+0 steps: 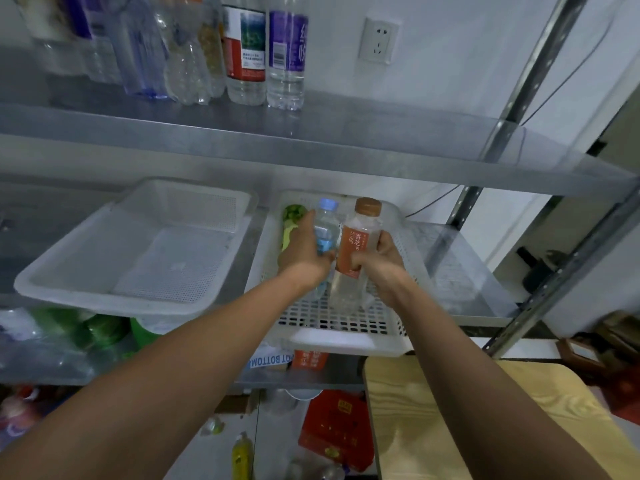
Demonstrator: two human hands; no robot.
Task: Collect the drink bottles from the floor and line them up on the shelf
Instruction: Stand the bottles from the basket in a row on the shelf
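Observation:
My left hand [303, 249] grips a clear bottle with a blue cap [327, 225] around its middle. My right hand [379, 261] grips a taller bottle with a brown cap and orange label [353, 244]. Both bottles stand upright inside a white perforated basket [346, 327] on the middle shelf [460, 282]. A green bottle [292, 220] lies in that basket behind my left hand. On the top shelf [346, 133] a row of several bottles [266, 53] stands along the back. On the floor below lie a yellow bottle [241, 455] and some clear ones [311, 471].
An empty white tray [69, 271] sits on the middle shelf to the left. Green and clear bottles [86, 330] fill the lower shelf. A red box [332, 431] lies on the floor. A wooden board [485, 427] juts in at the bottom right. A wall socket [379, 39] is above.

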